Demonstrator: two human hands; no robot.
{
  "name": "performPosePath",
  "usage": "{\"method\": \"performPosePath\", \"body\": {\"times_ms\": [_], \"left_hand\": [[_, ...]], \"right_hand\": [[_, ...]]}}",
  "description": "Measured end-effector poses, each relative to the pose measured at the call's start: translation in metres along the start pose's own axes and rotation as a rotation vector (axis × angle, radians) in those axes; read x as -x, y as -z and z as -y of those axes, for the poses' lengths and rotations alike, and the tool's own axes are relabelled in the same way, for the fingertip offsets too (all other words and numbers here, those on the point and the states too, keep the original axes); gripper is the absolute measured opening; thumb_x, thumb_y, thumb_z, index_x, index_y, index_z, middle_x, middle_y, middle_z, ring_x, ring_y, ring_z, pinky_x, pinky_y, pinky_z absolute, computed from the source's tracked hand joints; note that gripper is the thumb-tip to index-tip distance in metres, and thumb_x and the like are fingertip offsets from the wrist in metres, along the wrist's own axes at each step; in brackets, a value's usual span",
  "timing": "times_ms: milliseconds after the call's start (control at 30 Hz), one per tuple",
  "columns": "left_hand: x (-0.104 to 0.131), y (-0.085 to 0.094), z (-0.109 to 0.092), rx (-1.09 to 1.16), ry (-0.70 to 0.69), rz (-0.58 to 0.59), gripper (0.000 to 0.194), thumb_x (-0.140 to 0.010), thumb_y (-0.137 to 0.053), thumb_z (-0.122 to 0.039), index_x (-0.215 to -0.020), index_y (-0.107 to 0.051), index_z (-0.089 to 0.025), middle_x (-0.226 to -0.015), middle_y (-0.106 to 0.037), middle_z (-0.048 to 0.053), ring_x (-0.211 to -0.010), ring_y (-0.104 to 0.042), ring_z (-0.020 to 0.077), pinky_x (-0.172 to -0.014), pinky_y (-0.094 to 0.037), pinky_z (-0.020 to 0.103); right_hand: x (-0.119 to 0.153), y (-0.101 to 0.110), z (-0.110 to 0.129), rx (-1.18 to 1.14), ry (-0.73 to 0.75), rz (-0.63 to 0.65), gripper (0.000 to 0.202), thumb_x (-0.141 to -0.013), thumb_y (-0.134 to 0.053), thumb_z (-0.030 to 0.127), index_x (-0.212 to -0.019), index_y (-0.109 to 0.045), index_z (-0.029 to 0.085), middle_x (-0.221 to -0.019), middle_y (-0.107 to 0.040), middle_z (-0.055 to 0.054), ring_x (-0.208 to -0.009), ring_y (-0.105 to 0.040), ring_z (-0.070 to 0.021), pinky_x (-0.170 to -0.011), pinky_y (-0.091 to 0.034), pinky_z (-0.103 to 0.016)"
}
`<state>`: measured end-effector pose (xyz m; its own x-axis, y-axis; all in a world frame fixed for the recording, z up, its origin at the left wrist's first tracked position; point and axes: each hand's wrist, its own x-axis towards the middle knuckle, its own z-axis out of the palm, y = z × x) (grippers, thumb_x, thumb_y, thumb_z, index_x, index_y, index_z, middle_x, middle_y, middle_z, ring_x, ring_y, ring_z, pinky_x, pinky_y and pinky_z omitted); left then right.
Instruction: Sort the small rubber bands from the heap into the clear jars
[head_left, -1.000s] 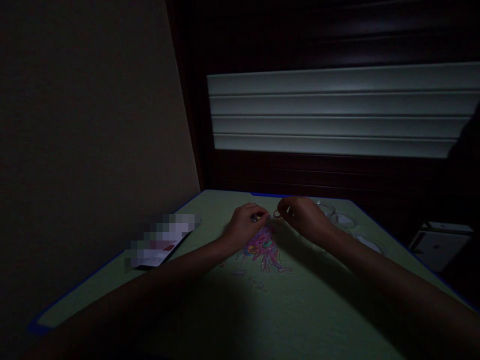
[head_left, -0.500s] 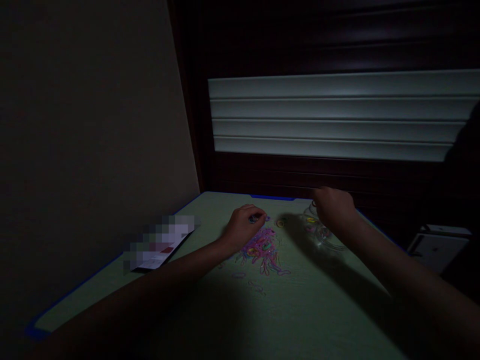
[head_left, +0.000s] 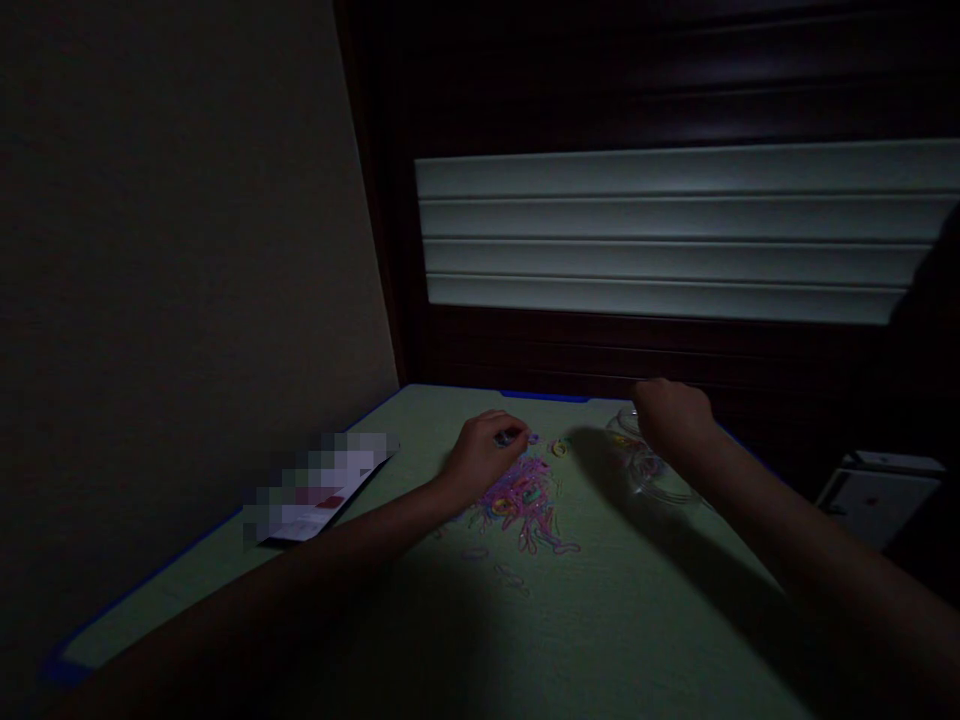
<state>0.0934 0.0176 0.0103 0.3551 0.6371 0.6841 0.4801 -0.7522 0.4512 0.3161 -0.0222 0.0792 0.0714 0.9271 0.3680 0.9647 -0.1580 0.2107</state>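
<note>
A loose heap of small colourful elastic bands, mostly pink and purple, lies on the pale green table. My left hand is at the heap's far left side, thumb and fingers curled to a pinch; whatever is between the fingertips is too small to make out. Over a clear round container to the right, my right hand is held closed, its fingertips hidden behind the hand. Several coloured bands show through the container's wall. A yellow band rests between the heap and the container.
The green table has a blue edge. On its left lies a flat, pale, partly blurred item. A white box stands beyond the right edge. A dark panelled wall with light slats rises behind.
My right hand has shifted slightly to the right above the container. My left hand stays nearly still by the heap.
</note>
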Motion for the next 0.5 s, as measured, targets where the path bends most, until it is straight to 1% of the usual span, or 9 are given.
{"method": "performPosePath", "body": {"times_ms": [133,233,333,400,500], "left_hand": [[-0.001,0.0,0.003,0.0,0.01,0.003,0.011,-0.075,-0.052,-0.018,-0.073,-0.062,-0.016,-0.074,-0.061,0.001,-0.07,-0.056,0.0117,-0.065,-0.043,0.022],[0.0,0.001,0.007,-0.021,0.029,0.027,0.012,-0.076,-0.051,-0.02,-0.073,-0.062,-0.016,-0.074,-0.061,0.002,-0.071,-0.056,0.0123,-0.065,-0.043,0.023],[-0.001,0.003,0.014,-0.037,0.046,0.07,0.013,-0.075,-0.051,-0.021,-0.075,-0.063,-0.016,-0.074,-0.062,0.002,-0.072,-0.057,0.0134,-0.066,-0.043,0.023],[-0.004,0.003,0.018,-0.058,0.056,0.104,0.014,-0.075,-0.051,-0.02,-0.077,-0.063,-0.015,-0.076,-0.063,0.003,-0.074,-0.057,0.0141,-0.066,-0.043,0.024],[-0.01,0.003,0.021,-0.144,0.038,0.191,0.016,-0.075,-0.049,-0.02,-0.079,-0.064,-0.015,-0.078,-0.064,0.004,-0.075,-0.057,0.0144,-0.066,-0.043,0.023]], "right_hand": [[0.0,0.001,0.003,-0.036,0.047,-0.03,0.019,-0.077,-0.047,0.015,-0.087,-0.063,0.013,-0.087,-0.063,-0.018,-0.08,-0.062,-0.0228,-0.066,-0.043,-0.029],[0.002,0.0,0.01,-0.054,0.135,-0.07,0.021,-0.078,-0.044,0.013,-0.088,-0.061,0.015,-0.089,-0.063,-0.014,-0.079,-0.061,-0.0218,-0.064,-0.042,-0.029],[0.007,-0.001,0.021,-0.073,0.22,-0.092,0.023,-0.079,-0.04,0.011,-0.089,-0.06,0.017,-0.09,-0.062,-0.011,-0.077,-0.061,-0.0203,-0.062,-0.042,-0.027],[0.011,-0.001,0.03,-0.084,0.254,-0.085,0.024,-0.079,-0.04,0.01,-0.091,-0.059,0.017,-0.091,-0.061,-0.011,-0.078,-0.06,-0.0195,-0.063,-0.042,-0.027],[0.019,0.002,0.043,-0.091,0.285,-0.056,0.024,-0.079,-0.041,0.011,-0.095,-0.058,0.017,-0.092,-0.06,-0.013,-0.081,-0.059,-0.019,-0.066,-0.041,-0.026]]}}
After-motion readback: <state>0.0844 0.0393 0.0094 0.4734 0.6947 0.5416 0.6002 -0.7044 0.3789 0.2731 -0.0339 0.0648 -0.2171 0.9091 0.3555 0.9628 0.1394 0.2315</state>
